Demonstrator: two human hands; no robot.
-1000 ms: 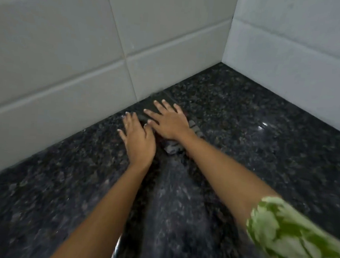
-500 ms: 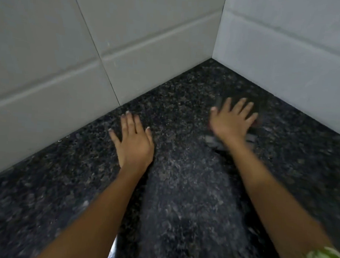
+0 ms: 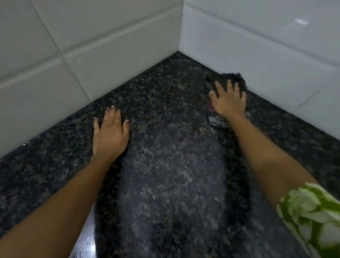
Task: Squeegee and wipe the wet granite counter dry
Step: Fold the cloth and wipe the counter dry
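The dark speckled granite counter (image 3: pixel 166 112) fills the lower view and runs into a tiled corner. My right hand (image 3: pixel 228 100) lies flat with fingers spread, pressing a dark cloth (image 3: pixel 232 78) onto the counter close to the right wall. The cloth shows beyond my fingertips and under my wrist. My left hand (image 3: pixel 110 133) rests palm down on the bare granite, fingers together, holding nothing. A duller, streaked band of granite (image 3: pixel 171 179) lies between my forearms. No squeegee is in view.
White tiled walls stand to the left (image 3: pixel 70 41) and right (image 3: pixel 271 45), meeting in a corner (image 3: pixel 179 49) at the back. Water droplets glint on the granite (image 3: pixel 85 246) near the bottom edge. My green and white patterned sleeve (image 3: pixel 317 221) is at the lower right.
My right hand has slid the cloth from beside my left hand, rightward and away, up to the right wall. My left hand has stayed flat in about the same spot.
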